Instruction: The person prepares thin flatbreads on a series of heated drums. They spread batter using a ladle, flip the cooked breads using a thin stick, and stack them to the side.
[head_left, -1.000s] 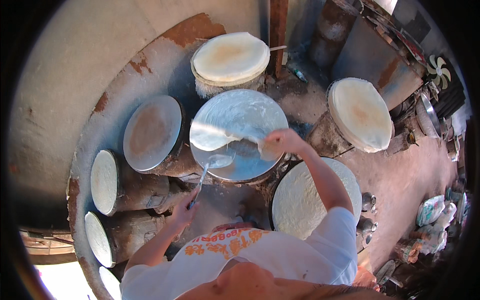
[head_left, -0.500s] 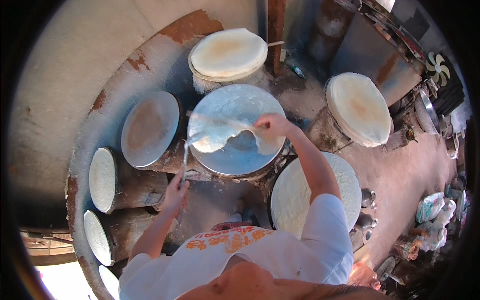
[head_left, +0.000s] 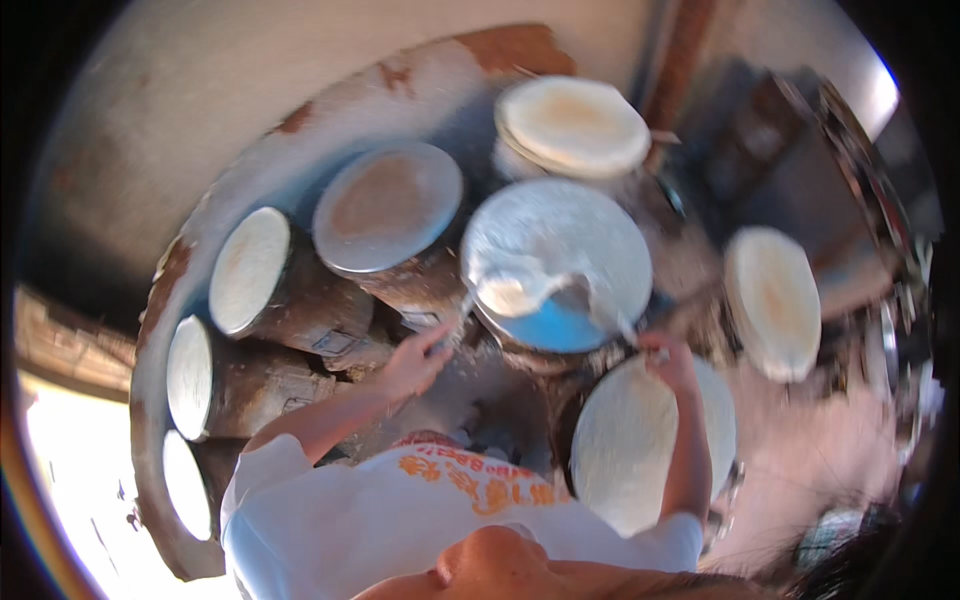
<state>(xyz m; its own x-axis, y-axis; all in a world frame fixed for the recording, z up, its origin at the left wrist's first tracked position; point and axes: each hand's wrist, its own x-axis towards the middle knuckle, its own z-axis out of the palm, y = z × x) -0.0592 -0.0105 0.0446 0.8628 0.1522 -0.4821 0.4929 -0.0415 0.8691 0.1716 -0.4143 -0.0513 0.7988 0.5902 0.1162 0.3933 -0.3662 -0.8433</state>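
Observation:
A round griddle (head_left: 562, 332) is in front of me, mostly covered by a thin pale layer of batter (head_left: 585, 225). A bare bluish patch shows at its near side, and a thicker whitish lump (head_left: 503, 295) lies at the near left. My left hand (head_left: 418, 362) is closed round a thin metal tool (head_left: 466, 306), blurred, that reaches the griddle's left rim. Beyond the near right rim, my right hand (head_left: 668, 360) is closed on a pale stick-like tool (head_left: 627, 330), its tip over the griddle. Motion blur hides the tools' exact shapes.
Another griddle with a pale sheet (head_left: 640, 450) stands close at the right, under my right forearm. A brown-centred griddle (head_left: 385, 205) adjoins at the left. Stacks of round flatbreads (head_left: 575, 125) sit behind and at the right (head_left: 775, 305). Several pale-topped drums (head_left: 250, 270) line the curved wall.
My view has turned left, so the griddles appear farther right. My right hand has moved from over the griddle to its near right rim. My left hand has come closer to the left rim.

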